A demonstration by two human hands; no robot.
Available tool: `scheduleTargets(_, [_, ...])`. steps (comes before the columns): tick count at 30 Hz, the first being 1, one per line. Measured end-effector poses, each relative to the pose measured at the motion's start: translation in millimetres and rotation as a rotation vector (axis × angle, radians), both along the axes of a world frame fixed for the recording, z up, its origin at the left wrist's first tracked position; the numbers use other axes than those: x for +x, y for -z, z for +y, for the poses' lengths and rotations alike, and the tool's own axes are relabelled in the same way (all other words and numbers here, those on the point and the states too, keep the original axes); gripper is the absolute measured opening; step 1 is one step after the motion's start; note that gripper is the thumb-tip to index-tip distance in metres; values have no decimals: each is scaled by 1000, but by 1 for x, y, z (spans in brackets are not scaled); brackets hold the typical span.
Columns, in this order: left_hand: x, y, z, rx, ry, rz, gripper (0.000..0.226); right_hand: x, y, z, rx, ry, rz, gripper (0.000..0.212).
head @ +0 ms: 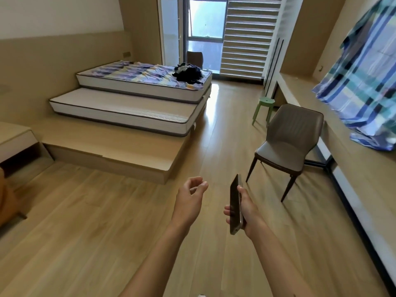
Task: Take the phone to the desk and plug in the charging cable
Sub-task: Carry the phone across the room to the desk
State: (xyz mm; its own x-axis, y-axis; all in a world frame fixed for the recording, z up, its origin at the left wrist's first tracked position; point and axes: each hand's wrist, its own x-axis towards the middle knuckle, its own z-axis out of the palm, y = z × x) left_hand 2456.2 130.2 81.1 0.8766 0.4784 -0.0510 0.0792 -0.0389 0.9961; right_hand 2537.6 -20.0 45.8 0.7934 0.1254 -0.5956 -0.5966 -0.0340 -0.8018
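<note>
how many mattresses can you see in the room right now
2. The upper mattress, under a striped sheet, lies on the lower mattress, which rests on the wooden platform. Others may be out of view.

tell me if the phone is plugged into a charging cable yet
Not plugged in. The phone is held edge-on in the right hand above the floor, with no cable at either end. The left hand is empty.

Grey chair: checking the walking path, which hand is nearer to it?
Right. The right hand, holding the phone, is just below-left of the grey chair; the empty left hand is farther left.
</note>
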Motion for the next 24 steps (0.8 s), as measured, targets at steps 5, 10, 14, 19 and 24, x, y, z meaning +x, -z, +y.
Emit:
scheduleTargets(5, [117, -17, 47, -28, -50, -24, 21, 125, -16, 40, 21, -37, -21, 73])
scheduleTargets(10, [235, -22, 90, -56, -71, -31, 21, 250, -31, 86, 11, -32, -26, 73])
scheduleTargets(14, [338, -12, 126, -63, -47, -22, 18, 352, -27, 124, 5, -13, -37, 73])
scheduleTargets(19, [479, -8, 180, -73, 28, -41, 16, 479, -22, 176, -1, 36, -47, 75])
scheduleTargets(24, [605, -21, 225, -45, 90, -33, 24, 594, -24, 216, 17, 101, -38, 74])
